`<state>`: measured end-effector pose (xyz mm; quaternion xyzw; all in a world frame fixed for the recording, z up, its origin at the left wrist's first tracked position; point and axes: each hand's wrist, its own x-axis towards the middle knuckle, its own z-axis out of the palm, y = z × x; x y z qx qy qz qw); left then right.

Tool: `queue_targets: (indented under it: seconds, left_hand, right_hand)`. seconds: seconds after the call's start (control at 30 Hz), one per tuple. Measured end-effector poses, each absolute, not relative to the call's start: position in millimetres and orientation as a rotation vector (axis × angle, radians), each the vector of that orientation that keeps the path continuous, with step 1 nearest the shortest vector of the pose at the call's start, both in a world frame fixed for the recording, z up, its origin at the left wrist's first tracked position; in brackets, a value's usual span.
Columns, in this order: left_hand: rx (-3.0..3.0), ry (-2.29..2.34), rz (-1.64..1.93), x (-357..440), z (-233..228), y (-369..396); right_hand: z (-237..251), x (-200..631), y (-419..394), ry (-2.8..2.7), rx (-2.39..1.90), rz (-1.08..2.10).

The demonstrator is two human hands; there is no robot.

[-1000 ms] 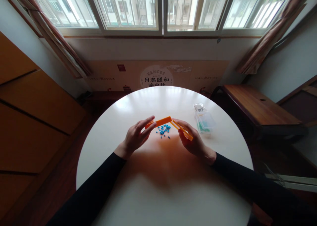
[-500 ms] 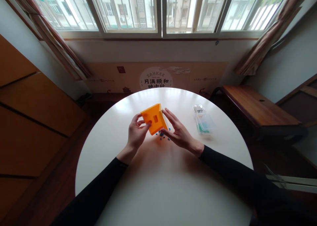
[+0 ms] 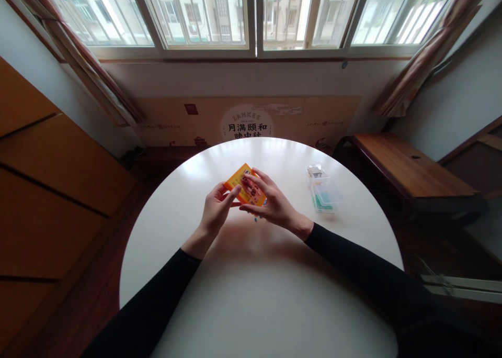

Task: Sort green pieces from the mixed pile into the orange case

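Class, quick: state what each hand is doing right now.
Left hand: fingertips closed on the near-left edge of the orange box.
Right hand: fingers spread over the same orange box, holding it.

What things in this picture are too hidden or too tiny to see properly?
1. Small blue pieces on the round white table, head view: mostly hidden behind the right hand and the flat orange box.
2. Picture printed on the orange box: too small, partly covered by fingers.
3. Contents of the clear plastic container: too small.
4. Left hand: its grip on the box's underside is hidden.
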<state>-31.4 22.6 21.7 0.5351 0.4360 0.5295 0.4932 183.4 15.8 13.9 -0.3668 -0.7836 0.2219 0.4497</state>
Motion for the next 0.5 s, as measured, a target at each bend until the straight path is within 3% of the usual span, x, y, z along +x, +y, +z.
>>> queue_targets:
  seconds: [0.3,0.5]
  left_hand:
    - [0.873,1.253,1.403,-60.7,-1.9,63.6]
    - [1.016,1.512,1.441,-76.5,-12.8,80.4]
  right_hand:
    - [30.1,227.1,-34.7,-2.012,-1.077,0.247]
    - [28.9,293.0,-56.1,-1.892,-1.341,-0.145]
